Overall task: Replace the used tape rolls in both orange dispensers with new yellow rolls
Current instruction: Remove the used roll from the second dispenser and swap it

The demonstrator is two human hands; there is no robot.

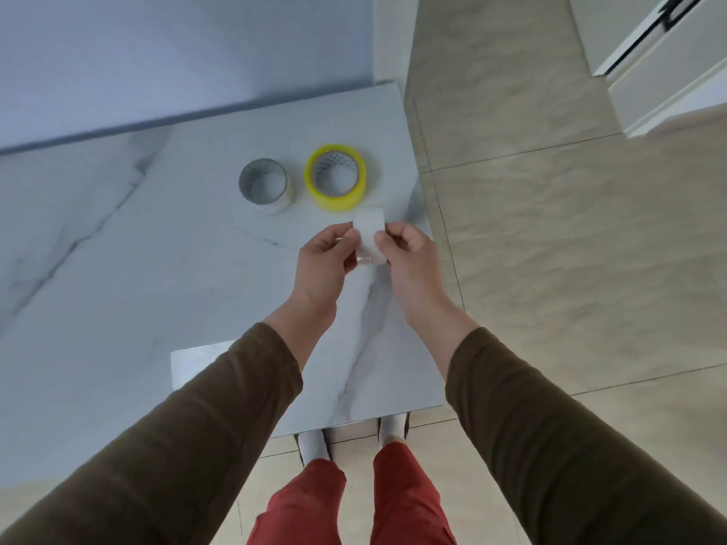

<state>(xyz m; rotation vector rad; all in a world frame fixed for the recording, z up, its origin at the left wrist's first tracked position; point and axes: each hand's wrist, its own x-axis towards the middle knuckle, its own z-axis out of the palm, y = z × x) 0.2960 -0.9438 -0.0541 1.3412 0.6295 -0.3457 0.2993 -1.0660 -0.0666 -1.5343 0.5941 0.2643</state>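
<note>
A new yellow tape roll point(335, 177) lies flat on the white marble table point(157, 269), near its right edge. Left of it stands a used roll point(264, 185), a grey-white cardboard core with almost no tape. Just in front of the yellow roll, my left hand point(324, 257) and my right hand point(409, 253) together pinch a white, nearly empty tape roll point(369, 236), held on edge above the table. No orange dispenser is in view.
The table's right edge point(440, 277) and front edge drop to a beige tiled floor point(570, 249). A wall runs behind the table. White furniture point(668, 72) stands at the far right. My legs and feet show below the table edge.
</note>
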